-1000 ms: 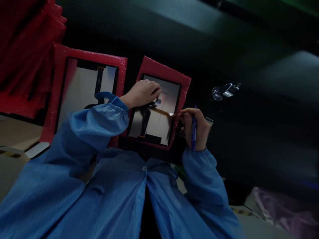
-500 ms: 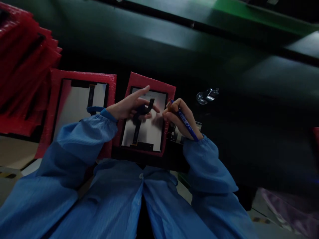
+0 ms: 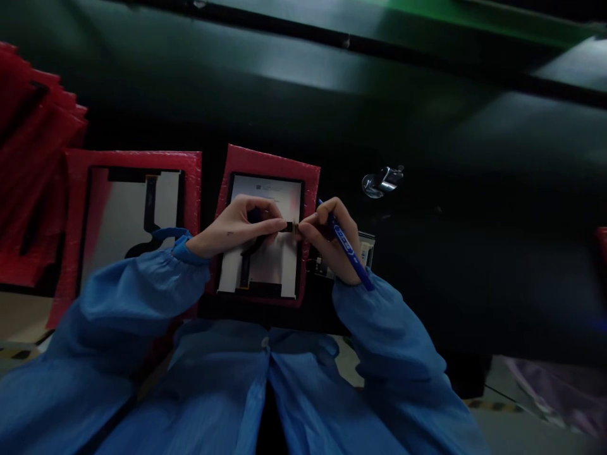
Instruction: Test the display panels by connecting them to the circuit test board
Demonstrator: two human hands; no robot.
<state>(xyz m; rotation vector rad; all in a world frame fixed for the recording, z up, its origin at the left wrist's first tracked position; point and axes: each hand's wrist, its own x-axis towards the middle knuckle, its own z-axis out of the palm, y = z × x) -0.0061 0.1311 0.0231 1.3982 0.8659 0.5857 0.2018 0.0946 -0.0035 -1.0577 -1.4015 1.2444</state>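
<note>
Red stack: a pile of red foam-padded sleeves [image 3: 33,158] sits at the far left edge of the view, fanned at its edges.

Left panel: a red padded sleeve [image 3: 137,158] holds a pale display panel [image 3: 118,221], with a dark flex cable [image 3: 150,212] lying on it; the left cuff overlaps its lower right corner.

Left hand: the left hand [image 3: 237,227], in a blue smock sleeve [image 3: 142,297], lies over the middle panel, its fingers curled together and pinching the ribbon cable [image 3: 279,227] from the left.

Middle panel: the display panel [image 3: 265,196] lies in its own red padded sleeve [image 3: 270,158], below and under both hands.

Ribbon cable: it runs roughly level across the panel, its free end pointing right. That tip is nearer the right hand, in the small gap between the two hands' fingertips, which almost meet around it.

Right hand: the right hand [image 3: 332,243] closes on a blue pen [image 3: 348,248], whose shaft lies slanted through the fingers. Whether its fingertips touch the cable tip is too small to tell.

Far right: a small white card [image 3: 366,249] stands just beyond the right hand, and a metal fitting [image 3: 382,182] shows on the dark surface.
</note>
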